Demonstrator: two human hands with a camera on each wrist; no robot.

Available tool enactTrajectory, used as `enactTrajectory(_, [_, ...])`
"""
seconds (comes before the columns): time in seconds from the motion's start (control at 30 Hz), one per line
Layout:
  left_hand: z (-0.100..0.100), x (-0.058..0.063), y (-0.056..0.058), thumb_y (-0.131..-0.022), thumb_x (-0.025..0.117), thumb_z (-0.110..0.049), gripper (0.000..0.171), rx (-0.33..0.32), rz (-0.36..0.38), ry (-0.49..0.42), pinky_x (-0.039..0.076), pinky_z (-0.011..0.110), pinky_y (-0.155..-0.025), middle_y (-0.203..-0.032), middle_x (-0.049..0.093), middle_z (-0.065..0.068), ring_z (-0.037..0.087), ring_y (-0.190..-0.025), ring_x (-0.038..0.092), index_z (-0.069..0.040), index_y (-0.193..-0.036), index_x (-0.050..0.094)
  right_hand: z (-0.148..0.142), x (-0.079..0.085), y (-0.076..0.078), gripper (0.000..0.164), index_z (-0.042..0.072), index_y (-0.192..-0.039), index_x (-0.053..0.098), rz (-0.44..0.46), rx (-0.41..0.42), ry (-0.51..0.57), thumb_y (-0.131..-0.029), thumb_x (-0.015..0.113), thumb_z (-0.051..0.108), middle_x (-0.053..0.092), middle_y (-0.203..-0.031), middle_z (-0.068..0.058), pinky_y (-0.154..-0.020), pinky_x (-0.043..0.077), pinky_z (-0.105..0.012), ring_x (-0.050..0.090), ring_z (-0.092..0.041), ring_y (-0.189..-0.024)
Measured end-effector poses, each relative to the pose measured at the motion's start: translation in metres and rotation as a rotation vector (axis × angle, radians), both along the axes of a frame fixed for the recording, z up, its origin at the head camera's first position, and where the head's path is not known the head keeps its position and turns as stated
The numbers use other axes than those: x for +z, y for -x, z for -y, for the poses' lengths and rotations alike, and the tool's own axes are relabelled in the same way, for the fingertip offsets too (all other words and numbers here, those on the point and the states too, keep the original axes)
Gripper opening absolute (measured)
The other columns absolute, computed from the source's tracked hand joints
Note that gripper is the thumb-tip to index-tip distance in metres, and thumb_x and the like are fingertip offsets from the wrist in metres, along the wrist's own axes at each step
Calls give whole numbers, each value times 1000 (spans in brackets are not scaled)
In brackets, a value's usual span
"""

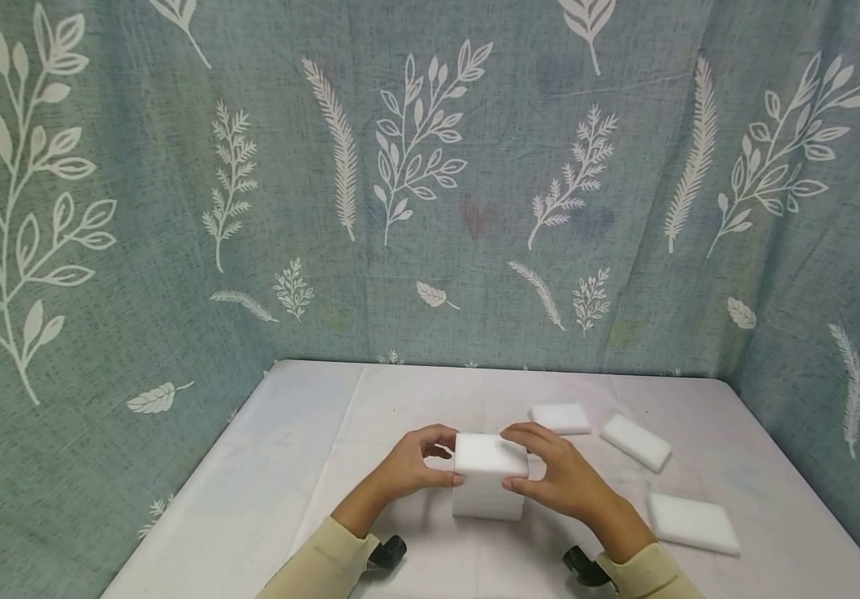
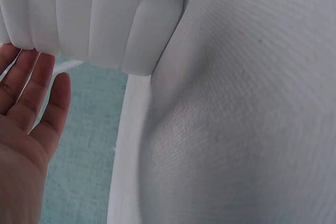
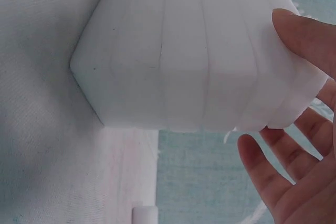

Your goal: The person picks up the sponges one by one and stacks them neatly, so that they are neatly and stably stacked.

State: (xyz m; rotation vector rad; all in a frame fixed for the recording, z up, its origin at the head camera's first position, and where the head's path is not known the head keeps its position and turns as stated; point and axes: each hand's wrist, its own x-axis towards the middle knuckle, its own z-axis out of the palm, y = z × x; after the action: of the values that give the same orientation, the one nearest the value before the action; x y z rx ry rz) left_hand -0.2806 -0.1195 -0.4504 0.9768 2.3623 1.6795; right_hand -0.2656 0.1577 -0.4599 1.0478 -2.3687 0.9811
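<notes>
A white stack of flat, soft-edged blocks stands upright on the table, directly between the two hands, its top block level with the fingers. The relation that counts, I judge, is this side-to-side one: the left hand lies just left of the stack, the right hand just right, both equally near. Each holds its upper part in a curved grip about as deep as the block, thumb toward the person and fingers round the far side; the left little finger stands free in the left wrist view. The stack's axis runs straight up, but I cannot tell which way the top block's longer side points. In the right wrist view the layers' edges are not quite flush. Farther out, all nearer the right hand, lie three loose pieces: a far block behind the stack, a slanted block to its right, and a near block beside the right forearm. A leaf-patterned curtain surrounds the table.
</notes>
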Motion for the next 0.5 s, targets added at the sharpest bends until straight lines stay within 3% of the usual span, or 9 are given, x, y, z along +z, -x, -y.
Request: enactTrajectory(0.5, [0,0,0,-76,83,-12,47,6,-13,19,47,55,-93,-108,64,9,28,-102,60,-1,-117,63,0,-1,1,58,16,-127,62,-17,10,-3,-76,85,30,56,-130,4,-88,53,-38,56,-19,-117])
